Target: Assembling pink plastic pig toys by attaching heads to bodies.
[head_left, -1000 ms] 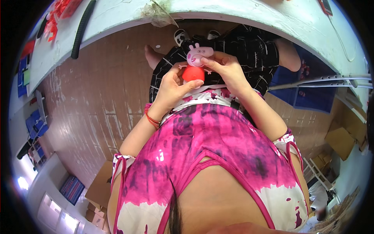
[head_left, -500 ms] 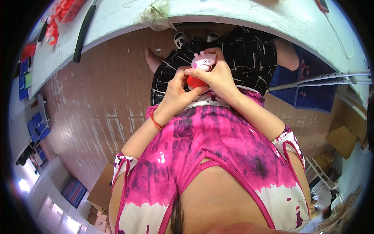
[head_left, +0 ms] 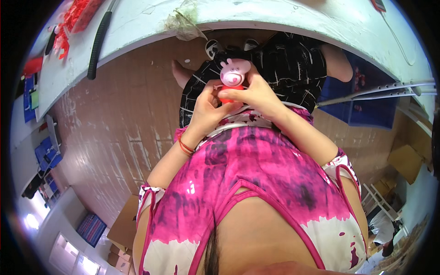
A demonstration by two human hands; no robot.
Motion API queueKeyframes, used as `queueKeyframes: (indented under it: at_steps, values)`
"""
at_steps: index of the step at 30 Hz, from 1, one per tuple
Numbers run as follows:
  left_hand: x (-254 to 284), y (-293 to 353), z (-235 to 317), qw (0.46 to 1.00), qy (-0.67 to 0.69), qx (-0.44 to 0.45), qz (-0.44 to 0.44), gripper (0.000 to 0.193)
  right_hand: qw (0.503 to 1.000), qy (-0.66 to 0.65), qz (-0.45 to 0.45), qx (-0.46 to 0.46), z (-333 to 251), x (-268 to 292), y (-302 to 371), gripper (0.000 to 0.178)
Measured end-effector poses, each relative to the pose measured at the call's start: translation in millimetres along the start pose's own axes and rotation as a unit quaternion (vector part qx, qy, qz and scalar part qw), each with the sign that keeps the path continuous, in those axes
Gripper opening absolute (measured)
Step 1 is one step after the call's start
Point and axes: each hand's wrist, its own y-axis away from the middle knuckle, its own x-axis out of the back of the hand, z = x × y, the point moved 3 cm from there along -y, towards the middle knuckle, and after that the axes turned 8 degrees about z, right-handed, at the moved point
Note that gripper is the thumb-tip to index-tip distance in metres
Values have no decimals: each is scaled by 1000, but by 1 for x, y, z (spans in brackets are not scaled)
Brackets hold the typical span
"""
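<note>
Above my lap I hold a small toy pig figure (head_left: pixel 232 73) with a pink head and a red body. It stands roughly upright, with its head free above my fingers. My left hand (head_left: pixel 209 105) is closed round the lower left side of the red body. From the right, my right hand (head_left: pixel 256 94) grips it too, its thumb across the front of the body and its fingers behind the head. The figure's lower end is mostly hidden by my thumbs and fingers.
A white table (head_left: pixel 238 11) curves across the far side. On it lie a black-handled tool (head_left: pixel 99 46), red pieces (head_left: pixel 71 25) and a crumpled clear plastic bag (head_left: pixel 184 20). Beneath its right part sits a blue bin (head_left: pixel 371 112), beside a metal rail (head_left: pixel 385 91). Cardboard boxes (head_left: pixel 405 164) stand at right.
The pig's head has turned from facing right to facing me, and it shows more fully. My right hand has slid lower, its thumb now across the red body.
</note>
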Motion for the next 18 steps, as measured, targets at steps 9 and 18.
queueKeyframes:
  at_steps: [9,18]
  values:
    - [-2,-1,-1,991,-113,-71,-9,50,997,20,71,-4,-3,-2,0,59]
    - [3,-9,5,999,-35,-2,12,47,986,-70,46,145,-82,29,38,44]
